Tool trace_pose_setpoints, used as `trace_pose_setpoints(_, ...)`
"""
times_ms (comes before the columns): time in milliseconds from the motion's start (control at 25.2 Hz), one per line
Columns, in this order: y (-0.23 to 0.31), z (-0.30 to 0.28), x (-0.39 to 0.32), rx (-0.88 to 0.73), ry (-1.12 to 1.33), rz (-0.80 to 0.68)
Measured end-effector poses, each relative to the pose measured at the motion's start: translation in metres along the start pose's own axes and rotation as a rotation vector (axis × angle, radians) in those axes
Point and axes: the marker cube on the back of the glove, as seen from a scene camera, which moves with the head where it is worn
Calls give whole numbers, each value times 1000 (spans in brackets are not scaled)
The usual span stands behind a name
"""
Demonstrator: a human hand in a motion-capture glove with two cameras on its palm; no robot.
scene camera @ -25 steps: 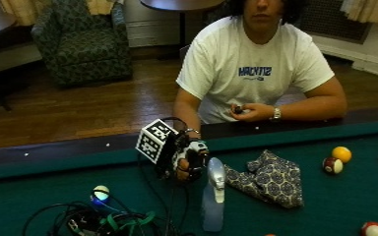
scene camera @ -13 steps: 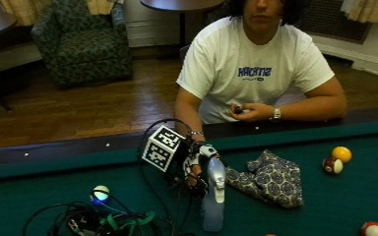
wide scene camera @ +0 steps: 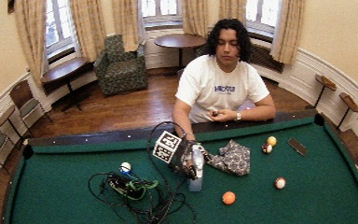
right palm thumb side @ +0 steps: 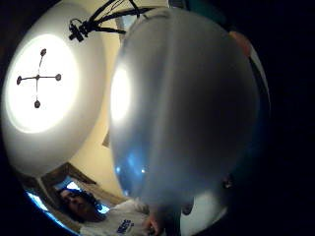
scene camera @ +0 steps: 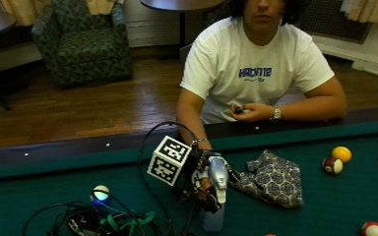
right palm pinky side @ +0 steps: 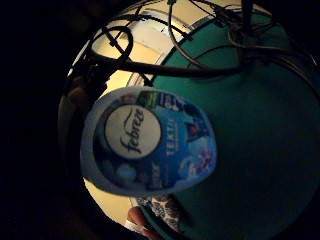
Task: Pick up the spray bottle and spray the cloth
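Your gloved right hand (scene camera: pixel 205 184) is wrapped around the upper part of the spray bottle (scene camera: pixel 214 199), fingers curled round its neck just under the silvery trigger head; bottle stands upright on the green felt of the pool table (scene camera: pixel 346 206), base touching the felt. Bottle look: pale translucent body, grey-silver sprayer top, blue label with a white oval reading "febreze" and floral print, seen close in the little finger side palm view (right palm pinky side: pixel 150 142). In the thumb side palm view the bottle's smooth silvery-white surface (right palm thumb side: pixel 187 108) fills most of the frame, so it sits right against your palm. Taking the bottle as landmark: the cloth (scene camera: pixel 271 179), dark with a pale paisley-like pattern, lies crumpled on the felt just beside it, on your left-hand side, not touching it as far as I can tell. Well beyond the cloth from the bottle are a yellow ball (scene camera: pixel 341 154) and a maroon-striped ball (scene camera: pixel 333 165), the two nearly touching. On the bottle's other side, a white ball (scene camera: pixel 100 191) sits near a tangle of black cables (scene camera: pixel 104 223). An orange ball (wide scene camera: pixel 229 198) lies near the bottle on the camera side. Your bare left hand (scene camera: pixel 251 112) rests on the table rail, holding a small dark object, far from the bottle.
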Motion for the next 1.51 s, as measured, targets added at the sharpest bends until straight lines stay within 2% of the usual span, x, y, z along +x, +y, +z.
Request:
trace_pose_setpoints(357, -20, 15, 0, -59, 34, 51)
trace_pose_setpoints(595, -31, 23, -3, -108, 23, 19)
trace_pose_setpoints(1072, -27, 15, -14, -1, -65, -116)
trace_pose_setpoints(1270, -6, -6, -43, -43, -119, -161)
trace_pose_setpoints(1508, 8, -40, -113, -143, -108, -227)
